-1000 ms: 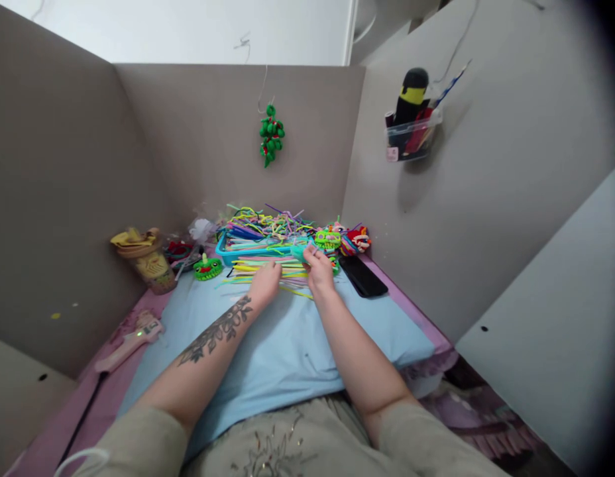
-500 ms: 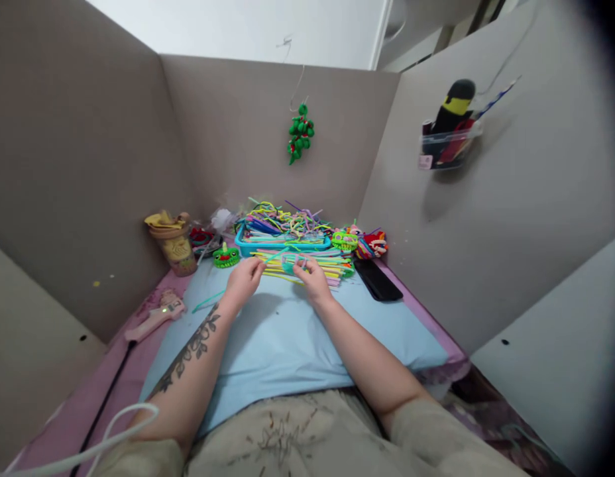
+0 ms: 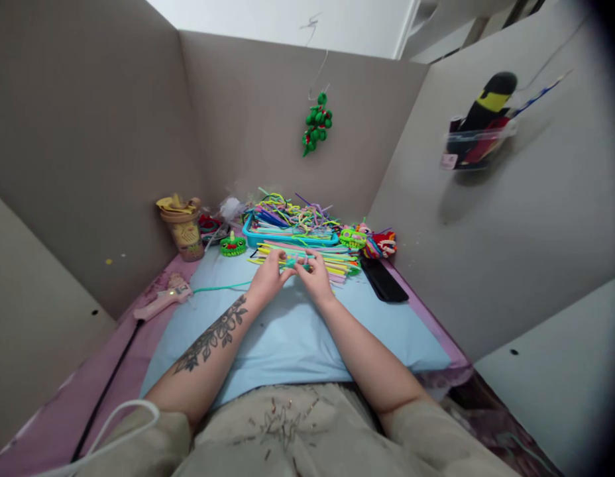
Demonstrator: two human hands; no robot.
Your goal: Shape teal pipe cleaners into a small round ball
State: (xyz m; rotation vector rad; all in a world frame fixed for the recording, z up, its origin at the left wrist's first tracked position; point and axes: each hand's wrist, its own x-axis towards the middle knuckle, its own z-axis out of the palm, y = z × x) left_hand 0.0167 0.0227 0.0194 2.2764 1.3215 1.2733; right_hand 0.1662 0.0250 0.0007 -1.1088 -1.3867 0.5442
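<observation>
Around, grey panels (image 3: pixel 252 119), hands (image 3: pixel 269 277) above blue sheet (image 3: pixel 297 348) on pink cloth (image 3: pixel 106 344)

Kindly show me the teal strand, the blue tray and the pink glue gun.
Teal strand (image 3: pixel 222 287): head view, its exposed length.
Blue tray (image 3: pixel 266 239): head view, its front wall.
Pink glue gun (image 3: pixel 163 302): head view, its body.

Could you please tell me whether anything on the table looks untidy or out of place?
The pipe cleaners heaped at the blue tray look messy: tangled, ends jutting various ways, unlike the straighter row in front.
</observation>
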